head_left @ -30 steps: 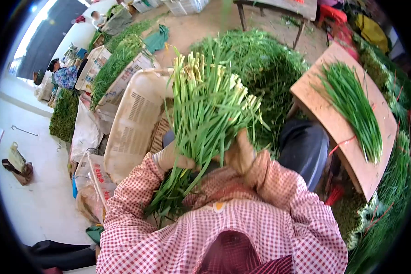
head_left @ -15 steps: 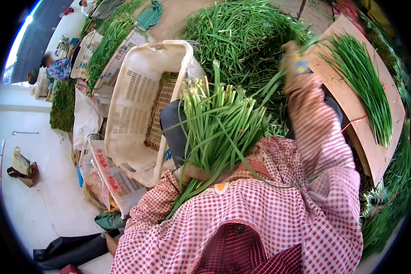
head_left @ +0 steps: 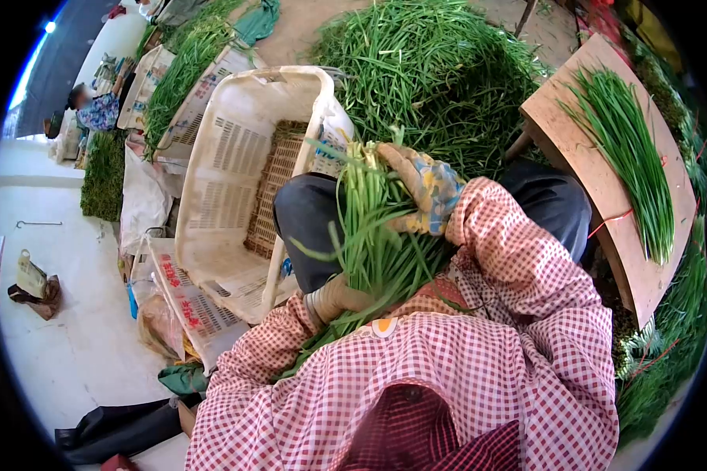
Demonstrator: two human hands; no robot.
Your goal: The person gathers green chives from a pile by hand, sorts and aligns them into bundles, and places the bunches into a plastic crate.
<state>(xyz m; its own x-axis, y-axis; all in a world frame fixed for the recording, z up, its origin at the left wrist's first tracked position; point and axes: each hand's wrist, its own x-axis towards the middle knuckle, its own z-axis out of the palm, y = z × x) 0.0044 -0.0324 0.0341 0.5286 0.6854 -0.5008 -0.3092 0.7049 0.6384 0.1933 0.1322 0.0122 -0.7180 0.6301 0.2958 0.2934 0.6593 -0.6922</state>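
Note:
A thick bunch of garlic chives lies over my lap, pale cut ends up and leaves trailing down toward my left sleeve. My left hand, in a dull tan glove, is closed around its lower part. Higher up, my right hand, in a glove with a blue and yellow pattern, wraps round the bunch just below the pale ends. A few loose leaves stick out to the left and look blurred.
A white plastic crate stands left of my knee. Ahead lies a big heap of chives. On the right, a sorted bunch rests on a brown board. Another person sits at the far left.
My right hand has come from the heap side, at the upper right, in to the bunch and closed on its upper part. The bunch is now squeezed narrower. My left hand keeps its hold.

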